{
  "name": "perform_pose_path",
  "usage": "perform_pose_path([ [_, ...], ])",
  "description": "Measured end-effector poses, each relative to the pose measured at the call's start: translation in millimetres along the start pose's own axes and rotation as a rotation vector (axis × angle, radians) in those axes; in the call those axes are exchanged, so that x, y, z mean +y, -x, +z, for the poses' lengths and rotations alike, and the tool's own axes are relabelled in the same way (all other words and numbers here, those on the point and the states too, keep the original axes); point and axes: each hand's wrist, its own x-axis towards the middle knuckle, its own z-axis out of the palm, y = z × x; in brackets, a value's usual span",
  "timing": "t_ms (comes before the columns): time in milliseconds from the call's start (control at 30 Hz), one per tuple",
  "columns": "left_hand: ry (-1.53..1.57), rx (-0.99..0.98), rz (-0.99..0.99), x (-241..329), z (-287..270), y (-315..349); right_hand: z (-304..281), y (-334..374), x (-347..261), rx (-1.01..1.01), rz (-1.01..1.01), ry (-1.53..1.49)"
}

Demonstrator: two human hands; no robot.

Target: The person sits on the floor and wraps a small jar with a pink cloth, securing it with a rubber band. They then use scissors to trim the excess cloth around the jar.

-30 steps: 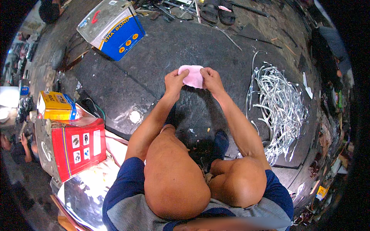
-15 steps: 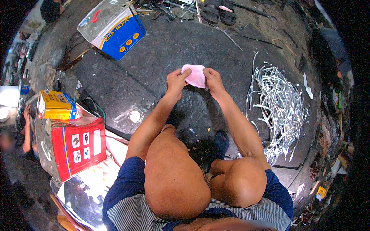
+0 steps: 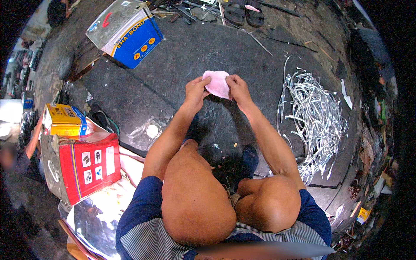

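Note:
A small pink piece of soft-looking cloth [image 3: 218, 84] is held up in front of me, above the dark floor mat. My left hand [image 3: 197, 92] pinches its left edge, thumb on top. At the opposite edge my right hand [image 3: 238, 90] grips it the same way, with the fingers mostly hidden underneath. The cloth spans the gap between both hands, its upper edge slightly wavy. Both forearms reach forward past my bent knees.
A large bundle of shiny silvery strips [image 3: 314, 125] lies at the right. A blue and white tin [image 3: 136, 41] stands at the far left; nearer are a red tin [image 3: 96, 167] and a yellow one [image 3: 65, 119]. Black sandals [image 3: 255, 16] lie at the far edge.
Both hands and the pink cloth have shifted slightly left. The cloth's upper edge looks a little more bent than before. The grip of both hands stays on it.

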Motion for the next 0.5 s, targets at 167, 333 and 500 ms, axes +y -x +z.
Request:
perform_pose_path([
  [167, 0.095, -0.019, -0.067, -4, -4, -7, -8, -7, 17, -0.079, 0.035, -0.100],
  [333, -0.049, 0.088, 0.059, -8, -8, -11, -7, -6, 15, -0.083, 0.084, -0.201],
  [500, -0.766, 0.189, 1.126, 15, 25, -1, -15, -7, 15, -0.029, 0.127, -0.366],
])
